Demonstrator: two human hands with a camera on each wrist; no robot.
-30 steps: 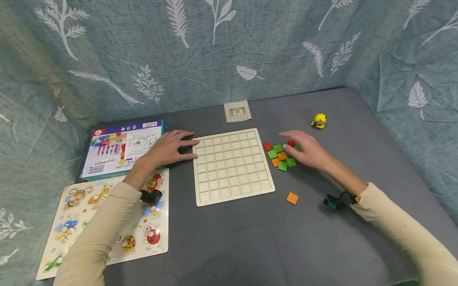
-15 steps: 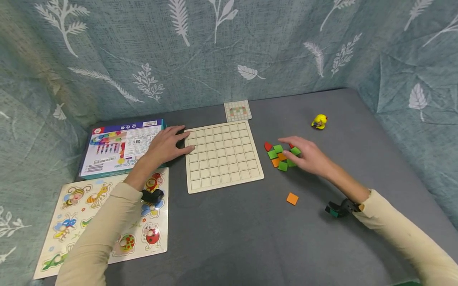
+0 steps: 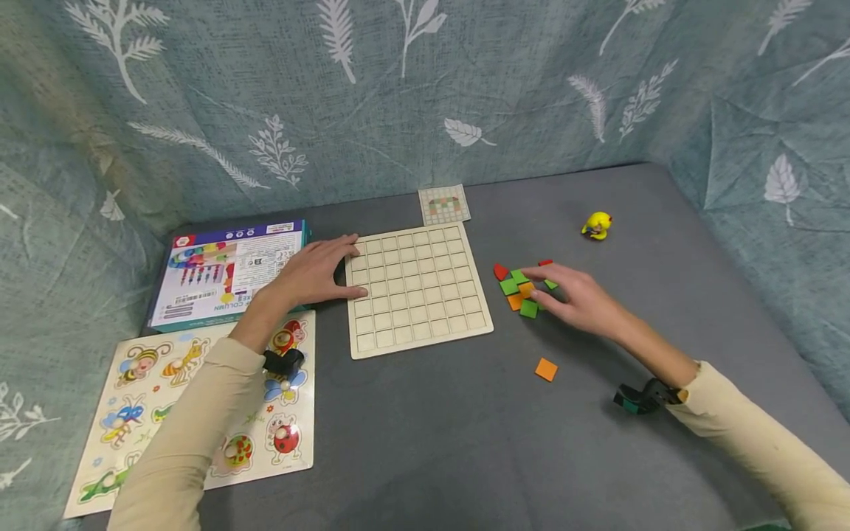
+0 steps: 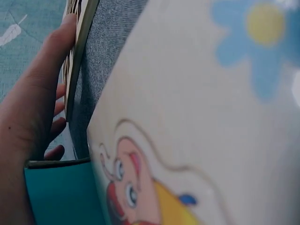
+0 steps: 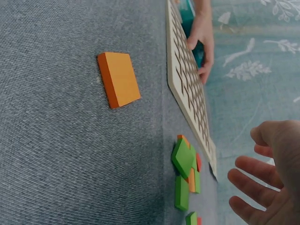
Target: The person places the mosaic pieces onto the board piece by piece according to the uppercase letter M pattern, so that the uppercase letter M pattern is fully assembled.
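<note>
A pale wooden grid board [image 3: 418, 291] lies on the grey table in the head view. At its left edge rests my left hand [image 3: 315, 271], thumb and fingers spread and touching the board. My right hand [image 3: 578, 299] hovers over the right side of a loose cluster of coloured pieces, holding nothing. Green tiles [image 3: 528, 309], orange tiles [image 3: 514, 302] and a red piece [image 3: 501, 272] show there; the hand hides some of them. A single orange tile [image 5: 119, 79] lies apart, nearer the front. The right wrist view shows the right fingers loosely bent above the table.
Behind the board lies a small pattern card [image 3: 443, 205]. A yellow toy duck [image 3: 597, 226] stands at the back right. To the left are a printed box [image 3: 229, 276] and, under the left forearm, an insect picture board [image 3: 292, 424]. A leaf-print curtain [image 3: 372, 96] hangs behind.
The grid board has shifted left and back, towards the card, with my left hand at its edge. My left thumb has since spread wider. The right hand has come slightly nearer me over the tiles.
</note>
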